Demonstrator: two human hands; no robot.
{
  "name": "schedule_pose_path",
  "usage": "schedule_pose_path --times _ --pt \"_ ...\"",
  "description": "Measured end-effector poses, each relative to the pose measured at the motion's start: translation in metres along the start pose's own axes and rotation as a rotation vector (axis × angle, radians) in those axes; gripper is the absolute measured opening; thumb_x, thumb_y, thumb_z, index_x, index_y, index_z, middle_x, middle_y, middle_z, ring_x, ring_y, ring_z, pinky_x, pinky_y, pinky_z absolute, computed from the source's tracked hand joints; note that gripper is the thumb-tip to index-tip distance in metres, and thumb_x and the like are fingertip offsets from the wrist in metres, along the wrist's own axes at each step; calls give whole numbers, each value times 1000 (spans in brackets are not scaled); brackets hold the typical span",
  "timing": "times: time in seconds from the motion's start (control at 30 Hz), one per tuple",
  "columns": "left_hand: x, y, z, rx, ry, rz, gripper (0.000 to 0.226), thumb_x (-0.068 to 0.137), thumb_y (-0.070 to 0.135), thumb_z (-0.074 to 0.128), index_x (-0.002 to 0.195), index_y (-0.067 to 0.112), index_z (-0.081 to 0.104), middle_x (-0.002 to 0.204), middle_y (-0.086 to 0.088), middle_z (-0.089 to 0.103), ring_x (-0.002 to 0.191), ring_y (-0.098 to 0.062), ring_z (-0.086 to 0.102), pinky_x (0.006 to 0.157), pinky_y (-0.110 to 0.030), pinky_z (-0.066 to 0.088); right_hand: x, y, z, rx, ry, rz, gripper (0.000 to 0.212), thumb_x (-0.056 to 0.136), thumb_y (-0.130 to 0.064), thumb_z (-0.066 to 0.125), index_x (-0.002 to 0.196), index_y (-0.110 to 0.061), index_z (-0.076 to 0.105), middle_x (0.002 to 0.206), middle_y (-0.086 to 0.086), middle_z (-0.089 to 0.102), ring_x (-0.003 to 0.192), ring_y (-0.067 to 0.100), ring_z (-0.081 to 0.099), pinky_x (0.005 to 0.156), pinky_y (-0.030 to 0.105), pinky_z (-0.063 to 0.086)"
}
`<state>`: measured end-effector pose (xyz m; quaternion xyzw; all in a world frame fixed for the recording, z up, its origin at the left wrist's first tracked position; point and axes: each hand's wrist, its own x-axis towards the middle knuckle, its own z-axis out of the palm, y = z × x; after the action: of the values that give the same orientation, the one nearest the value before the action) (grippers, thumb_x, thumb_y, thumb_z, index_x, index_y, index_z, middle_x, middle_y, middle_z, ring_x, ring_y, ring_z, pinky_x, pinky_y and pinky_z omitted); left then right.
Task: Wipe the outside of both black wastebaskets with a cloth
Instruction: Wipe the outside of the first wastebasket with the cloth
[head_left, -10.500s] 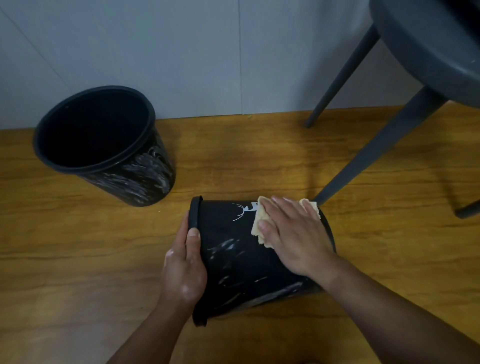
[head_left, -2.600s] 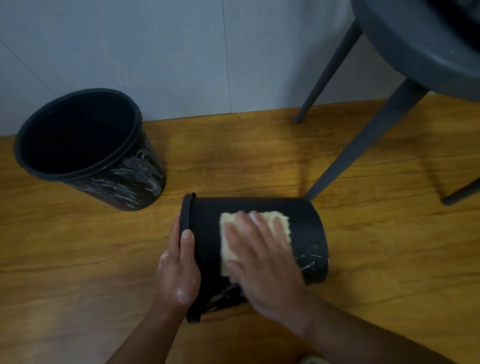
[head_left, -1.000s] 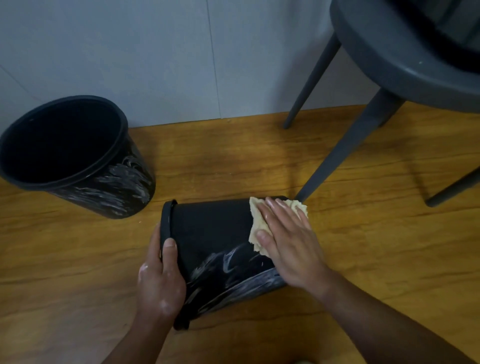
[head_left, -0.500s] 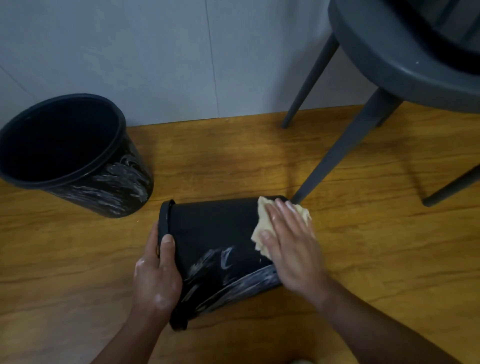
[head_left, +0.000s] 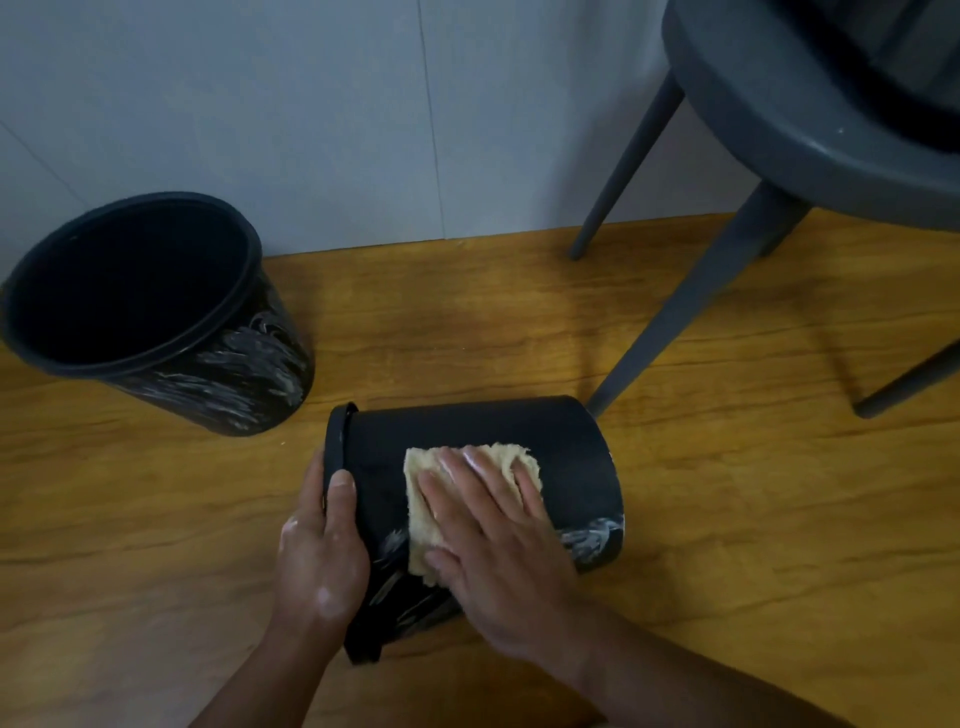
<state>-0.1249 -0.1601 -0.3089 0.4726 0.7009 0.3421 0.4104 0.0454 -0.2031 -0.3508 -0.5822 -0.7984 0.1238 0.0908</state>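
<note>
Cloth (head_left: 420, 535), nubby and pale yellow, sits under your flat right hand (head_left: 498, 551) on the tipped-over wastebasket (head_left: 467, 426); your left hand (head_left: 322, 551) grips its rim (head_left: 335, 441). Streaky upright wastebasket (head_left: 156, 322) stands nearby on wood-grain floor (head_left: 727, 519), grey wall (head_left: 311, 104) behind.

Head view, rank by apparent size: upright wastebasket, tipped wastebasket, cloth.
1-2. Upright wastebasket and tipped wastebasket: look alike, tipped one nearer, so unranked.
3. Cloth, clearly smallest, partly under the right hand.
</note>
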Motion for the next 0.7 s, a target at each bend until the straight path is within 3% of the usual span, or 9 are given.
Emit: schedule_pose_path --times 0.17,0.27,0.37,0.53,0.7 --pt "0 -4 -2 -37 -24 8 41 105 44 34 145 43 45 107 24 66 105 -4 63 93 -41 53 10 46 -17 -14 -33 150 61 106 -60 10 161 -35 6 170 -8 7 156 12 0 125 44 -2" --pt "0 -6 -1 -66 -23 -6 42 105 45 34 146 47 43 110 22 67 105 -3 64 96 -43 54 24 69 -24 8 -28 295 65 103 -60 4 161 -35 18 168 -10 18 155 10 7 125 39 0" --pt "2 -8 1 -96 -20 -23 42 105 46 35 146 49 41 114 24 66 108 -1 63 99 -40 52 39 59 -23 24 -25 341 65 102 -56 2 160 -33 21 167 -8 23 154 15 12 124 43 3" --pt "1 -9 2 -83 -3 -26 43 106 40 35 148 40 43 99 32 59 97 9 57 93 -30 44 45 -7 -17 33 -38 126 58 107 -51 14 161 -30 16 168 -3 18 155 21 10 125 51 5" --pt "4 -14 -2 -141 -25 -101 40 105 44 37 144 46 46 116 8 70 110 -10 65 102 -40 49 32 -33 -5 -32 -57 -93 61 106 -50 27 161 -25 19 168 0 17 156 24 10 125 55 11"
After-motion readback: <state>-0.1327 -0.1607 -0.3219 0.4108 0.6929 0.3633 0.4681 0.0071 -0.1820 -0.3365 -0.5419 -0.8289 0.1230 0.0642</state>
